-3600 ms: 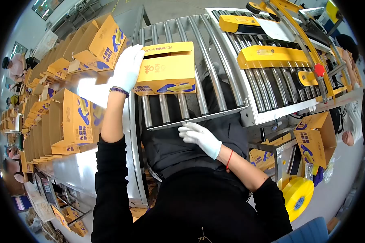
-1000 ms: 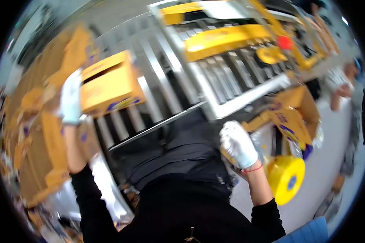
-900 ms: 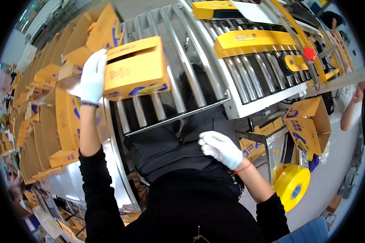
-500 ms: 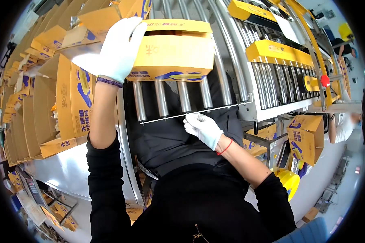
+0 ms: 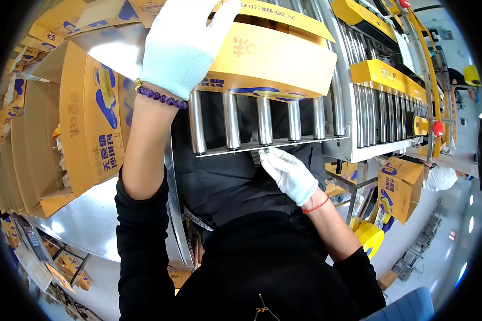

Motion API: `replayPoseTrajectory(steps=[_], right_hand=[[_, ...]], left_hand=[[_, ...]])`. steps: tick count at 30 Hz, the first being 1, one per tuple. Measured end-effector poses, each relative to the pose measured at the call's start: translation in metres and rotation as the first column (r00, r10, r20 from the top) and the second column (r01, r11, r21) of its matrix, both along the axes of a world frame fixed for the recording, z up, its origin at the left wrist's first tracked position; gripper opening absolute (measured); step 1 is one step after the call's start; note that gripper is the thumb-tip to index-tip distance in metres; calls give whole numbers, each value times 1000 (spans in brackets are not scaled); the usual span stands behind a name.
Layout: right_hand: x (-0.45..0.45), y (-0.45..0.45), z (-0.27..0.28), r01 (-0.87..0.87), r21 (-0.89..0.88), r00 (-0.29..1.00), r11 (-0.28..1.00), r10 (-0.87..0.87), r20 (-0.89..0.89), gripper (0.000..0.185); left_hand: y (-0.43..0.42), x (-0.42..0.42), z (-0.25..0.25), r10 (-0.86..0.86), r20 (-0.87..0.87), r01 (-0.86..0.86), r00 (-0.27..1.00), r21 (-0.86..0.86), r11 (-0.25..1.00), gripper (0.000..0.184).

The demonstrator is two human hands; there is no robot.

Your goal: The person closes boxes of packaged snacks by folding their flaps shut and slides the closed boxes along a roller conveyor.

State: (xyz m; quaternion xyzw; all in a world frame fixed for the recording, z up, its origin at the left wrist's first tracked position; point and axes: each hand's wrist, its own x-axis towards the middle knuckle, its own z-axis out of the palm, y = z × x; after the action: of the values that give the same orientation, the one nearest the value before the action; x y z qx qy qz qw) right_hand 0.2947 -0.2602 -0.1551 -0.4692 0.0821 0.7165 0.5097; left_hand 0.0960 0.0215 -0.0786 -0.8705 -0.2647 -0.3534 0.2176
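Observation:
A yellow cardboard carton (image 5: 276, 59) lies across the metal rollers (image 5: 265, 120), its long upper flap partly raised over a dark gap. At the carton's left end is my left hand (image 5: 185, 48), in a white glove, with the thumb along the top and the palm against the side; its fingertips run past the upper frame edge. My right hand (image 5: 289, 174), also gloved, is just below the thin metal edge strip (image 5: 289, 143) of the roller frame. Its thumb and index finger are pinched together; a small greyish, shiny patch shows beside the fingertips, too indistinct to name.
Several open cartons (image 5: 93, 115) stand on the steel table (image 5: 99, 214) to my left. On the right, a second roller conveyor (image 5: 377, 112) carries yellow guide blocks (image 5: 388, 77) and a red knob (image 5: 438, 128). Beyond the frame sit another carton (image 5: 399, 187) and a yellow round object (image 5: 368, 239).
In the view, the carton and my left hand have shifted right and upward and look larger, the carton now tilted. My right hand has moved slightly right, its fingers still pinched.

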Motion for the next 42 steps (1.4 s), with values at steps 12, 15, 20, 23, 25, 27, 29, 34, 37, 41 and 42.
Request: replayPoseTrajectory(steps=[12,15,20,23,25,27,29,34,37,41,42], right_hand=[[-4,-9,-23,81,-7,972,997,-80,-221,20],[-3,-5,-17,53,5,948,999,-49,-315,23],[-5,-3,-6,-15,-21,988,1000,11,-152,29],[-3,-6,-20,-56,69,997,996,60,-53,38],[-2,-4,-16,-127,81,969,989,141,-201,46],[-4,-10,-14,-166,87,958,982,181,-223,54],[-3,-15,10,-340,32,929,940,341,-143,50],[-8,62,158,-850,-165,-358,501,-320,877,67],[-16,117,144,-740,-228,-544,633,-363,756,85],[25,147,111,-696,-318,-689,644,-473,549,57],[43,150,113,-732,-297,-649,613,-492,581,57]], left_hand=[[-10,11,8,-23,183,8,983,85,996,23],[-13,14,8,-30,219,18,975,57,998,22],[-14,12,11,33,188,-44,982,58,997,23],[-18,9,17,40,111,-46,993,56,997,21],[-7,1,10,23,76,-20,997,-41,999,28],[-2,-2,4,0,44,6,999,-133,991,35],[-2,2,5,-18,236,96,971,-322,942,30],[-7,3,10,90,373,132,923,-528,839,27],[-18,-3,9,233,590,370,773,-718,590,40],[-46,20,16,496,659,525,566,-752,399,56],[-51,31,14,523,664,542,534,-744,391,59]])
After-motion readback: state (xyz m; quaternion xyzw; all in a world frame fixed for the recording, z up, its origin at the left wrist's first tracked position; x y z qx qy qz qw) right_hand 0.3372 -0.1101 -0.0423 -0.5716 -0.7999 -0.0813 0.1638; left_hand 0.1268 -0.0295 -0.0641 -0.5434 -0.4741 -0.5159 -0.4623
